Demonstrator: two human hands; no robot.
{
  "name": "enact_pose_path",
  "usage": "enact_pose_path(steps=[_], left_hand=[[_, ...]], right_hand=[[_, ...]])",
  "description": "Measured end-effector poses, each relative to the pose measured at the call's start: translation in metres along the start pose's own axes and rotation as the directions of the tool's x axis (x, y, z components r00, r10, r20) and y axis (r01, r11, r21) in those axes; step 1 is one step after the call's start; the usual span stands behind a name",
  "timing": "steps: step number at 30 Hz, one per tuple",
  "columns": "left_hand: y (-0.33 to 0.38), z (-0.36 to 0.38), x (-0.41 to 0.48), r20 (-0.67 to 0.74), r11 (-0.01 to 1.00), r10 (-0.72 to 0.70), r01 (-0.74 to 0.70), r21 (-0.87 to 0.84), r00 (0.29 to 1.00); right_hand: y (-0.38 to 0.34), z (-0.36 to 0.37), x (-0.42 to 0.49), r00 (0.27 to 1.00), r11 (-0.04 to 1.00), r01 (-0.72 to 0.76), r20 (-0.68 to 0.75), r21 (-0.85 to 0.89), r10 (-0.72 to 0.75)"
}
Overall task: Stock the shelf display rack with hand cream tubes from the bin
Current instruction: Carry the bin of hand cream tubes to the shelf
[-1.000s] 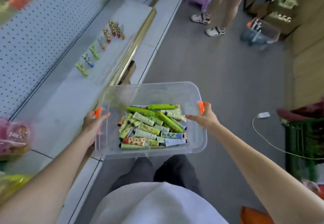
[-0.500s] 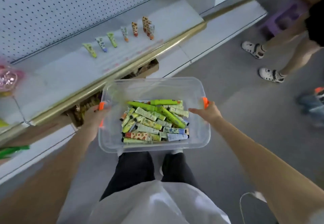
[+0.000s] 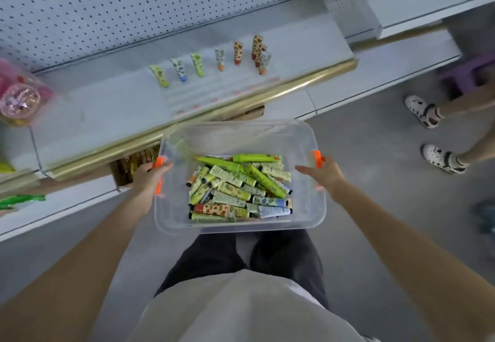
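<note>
- Carrying the clear plastic bin (image 3: pixel 241 134) at waist height, a person is standing in a shop aisle and looking down at it.
- The left hand (image 3: pixel 148 178) is gripping the bin's left edge beside an orange latch (image 3: pixel 159 162), thumb over the rim.
- The right hand (image 3: pixel 324 175) is holding the right edge by the other orange latch (image 3: pixel 317 158), thumb lying along the rim; its fingers are going out of sight behind the wall.
- Hand cream tubes (image 3: pixel 235 189) are lying in a loose heap in the bin, mostly green and yellow-green, a few blue or orange.
- A pale shelf (image 3: pixel 107 111) is running across the upper part of the view, just beyond the bin, with a gold rail (image 3: pixel 267 95) edging its front.
- A white pegboard panel (image 3: pixel 134 1) is backing the shelf.
- A row of standing tubes (image 3: pixel 198 64) is sitting cap-down at the back of a clear display rack (image 3: pixel 214 92) on the shelf.
- Pink packaged goods (image 3: pixel 21 100), blurred, are showing at the shelf's left end.
- A cardboard box (image 3: pixel 131 165) is peeking out under the shelf, next to the left hand.
- Grey floor (image 3: pixel 375 207) is filling the right side, where another person's feet in white sandals (image 3: pixel 442 158) are standing near a purple stool (image 3: pixel 466 74).
</note>
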State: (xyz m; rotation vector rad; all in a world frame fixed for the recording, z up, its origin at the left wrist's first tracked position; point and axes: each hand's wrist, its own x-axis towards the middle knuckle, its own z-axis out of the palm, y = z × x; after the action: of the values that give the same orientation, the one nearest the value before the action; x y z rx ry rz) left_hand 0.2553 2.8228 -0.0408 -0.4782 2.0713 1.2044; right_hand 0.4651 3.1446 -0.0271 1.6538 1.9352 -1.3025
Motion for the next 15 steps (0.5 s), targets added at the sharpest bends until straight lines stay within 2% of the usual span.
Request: enact_pose_path(steps=[7,13,15], left_hand=[[0.025,-0.007,0.026,-0.058,1.000,-0.017,0.017,-0.002,0.998],[0.035,0.006,0.031,-0.141,0.996,-0.023,0.011,-0.087,0.990],[0.033,0.015,0.027,-0.199,0.988,-0.069,0.040,-0.148,0.977]], right_hand=[[-0.041,0.013,0.033,0.997,0.998,0.059,0.057,0.014,-0.059],[-0.074,0.000,0.081,0.986,0.995,0.093,0.138,-0.023,-0.088],[-0.085,-0.008,0.095,0.976,0.991,0.127,0.183,-0.051,-0.116]])
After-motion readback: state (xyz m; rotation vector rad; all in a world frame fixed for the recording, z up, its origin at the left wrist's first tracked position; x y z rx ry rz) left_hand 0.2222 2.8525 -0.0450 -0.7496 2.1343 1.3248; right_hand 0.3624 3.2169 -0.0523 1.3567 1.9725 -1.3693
